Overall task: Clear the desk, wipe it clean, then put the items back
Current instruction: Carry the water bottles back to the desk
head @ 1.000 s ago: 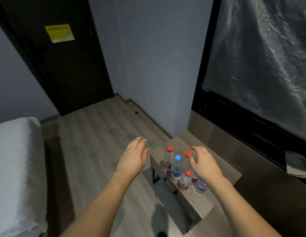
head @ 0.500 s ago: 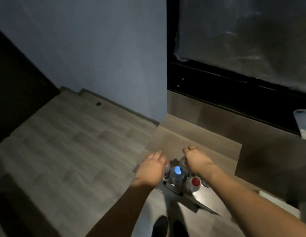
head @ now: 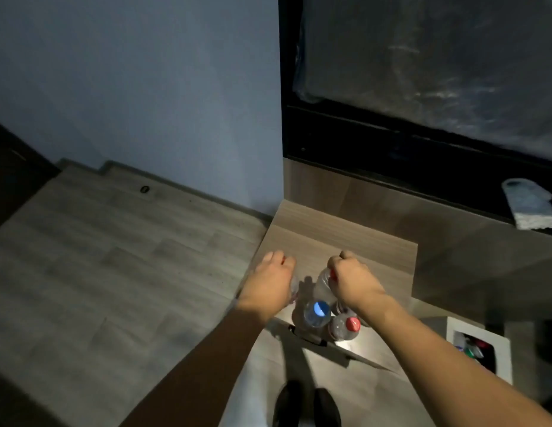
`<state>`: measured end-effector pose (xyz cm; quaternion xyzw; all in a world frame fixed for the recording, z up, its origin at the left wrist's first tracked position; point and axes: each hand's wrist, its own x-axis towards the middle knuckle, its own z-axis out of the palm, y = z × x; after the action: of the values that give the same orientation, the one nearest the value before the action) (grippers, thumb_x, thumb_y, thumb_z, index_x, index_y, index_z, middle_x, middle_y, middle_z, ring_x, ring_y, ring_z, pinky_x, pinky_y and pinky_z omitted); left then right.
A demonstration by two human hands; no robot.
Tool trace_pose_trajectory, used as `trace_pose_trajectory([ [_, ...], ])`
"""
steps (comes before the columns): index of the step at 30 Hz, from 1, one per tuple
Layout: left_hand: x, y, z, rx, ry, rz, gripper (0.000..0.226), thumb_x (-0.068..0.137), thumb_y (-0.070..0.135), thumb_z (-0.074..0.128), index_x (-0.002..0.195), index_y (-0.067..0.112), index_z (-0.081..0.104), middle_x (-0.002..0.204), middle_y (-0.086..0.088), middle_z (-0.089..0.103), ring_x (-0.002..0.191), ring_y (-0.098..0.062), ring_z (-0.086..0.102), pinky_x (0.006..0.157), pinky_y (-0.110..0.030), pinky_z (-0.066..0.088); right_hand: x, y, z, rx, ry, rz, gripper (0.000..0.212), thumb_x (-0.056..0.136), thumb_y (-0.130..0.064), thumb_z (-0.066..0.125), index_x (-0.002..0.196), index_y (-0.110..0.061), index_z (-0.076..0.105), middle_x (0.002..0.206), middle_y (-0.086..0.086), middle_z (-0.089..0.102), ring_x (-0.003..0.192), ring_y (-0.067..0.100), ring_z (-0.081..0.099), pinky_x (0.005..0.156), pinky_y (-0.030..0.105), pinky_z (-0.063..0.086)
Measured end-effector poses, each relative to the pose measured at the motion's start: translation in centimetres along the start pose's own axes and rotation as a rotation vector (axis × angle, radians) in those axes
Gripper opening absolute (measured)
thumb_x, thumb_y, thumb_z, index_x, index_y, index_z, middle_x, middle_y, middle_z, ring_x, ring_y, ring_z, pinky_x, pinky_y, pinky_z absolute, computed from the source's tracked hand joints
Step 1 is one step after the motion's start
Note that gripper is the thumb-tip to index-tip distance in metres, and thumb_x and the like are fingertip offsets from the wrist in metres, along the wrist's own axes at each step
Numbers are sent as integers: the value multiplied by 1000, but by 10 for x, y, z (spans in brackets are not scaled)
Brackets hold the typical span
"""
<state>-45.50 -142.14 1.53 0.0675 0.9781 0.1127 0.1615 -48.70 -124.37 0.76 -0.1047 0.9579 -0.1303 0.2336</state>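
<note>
A small wood-grain table [head: 345,241] stands against the wall below a dark window, and a cluster of clear plastic water bottles sits at its near left corner. The right hand [head: 353,280] is curled in a fist around the neck of a red-capped bottle [head: 324,286], whose clear body tilts, its long axis leaning away from the camera with a sliver of red cap showing just under the fingers. The left hand [head: 273,283] is curled down over another bottle [head: 294,291] at the table's left edge; only a strip of clear plastic with a reddish label shows beside the palm, so its cap colour cannot be told. Just nearer the camera, a blue-capped bottle [head: 318,312] stands upright, cap pointing straight up at the lens, and beside it on the right a second red-capped bottle [head: 345,326] also stands upright. Part of one more bottle [head: 341,306] shows under the right wrist. A folded cloth [head: 529,204] lies on the window ledge at far right, and a white bin [head: 481,346] sits on the floor to the right of the table.
</note>
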Motion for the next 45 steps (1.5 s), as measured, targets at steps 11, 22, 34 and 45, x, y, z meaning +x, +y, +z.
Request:
trace_pose_trajectory([
  [11, -9, 61, -142, 195, 303, 298, 73, 84, 20, 64, 148, 16, 29, 141, -1, 37, 128, -23, 34, 97, -38, 46, -108, -10, -142, 282, 619, 208, 21, 84, -30, 59, 99, -15, 64, 101, 4, 51, 93, 31, 57, 76, 32, 42],
  [22, -24, 257, -129, 268, 355, 826, 73, 84, 6, 57, 151, 14, 28, 139, -6, 41, 114, -27, 42, 84, -34, 47, -277, 115, -146, 378, 924, 629, 17, 80, -25, 60, 94, -15, 63, 99, 1, 49, 90, 26, 55, 74, 31, 39],
  [34, -163, 572, 2, 210, 243, 1431, 65, 93, 17, 55, 151, 19, 26, 142, -3, 39, 119, -21, 40, 97, -32, 45, -581, 280, -50, 448, 1092, 1165, 20, 82, -28, 65, 99, -18, 63, 101, -3, 46, 82, 15, 47, 75, 28, 39],
  [45, -314, 806, 135, 106, 23, 1766, 56, 99, 20, 48, 151, 22, 27, 145, 4, 36, 127, -14, 35, 102, -28, 41, -796, 389, 38, 527, 1183, 1553, 9, 78, -23, 66, 79, -16, 60, 93, 2, 47, 88, 27, 58, 75, 29, 43],
])
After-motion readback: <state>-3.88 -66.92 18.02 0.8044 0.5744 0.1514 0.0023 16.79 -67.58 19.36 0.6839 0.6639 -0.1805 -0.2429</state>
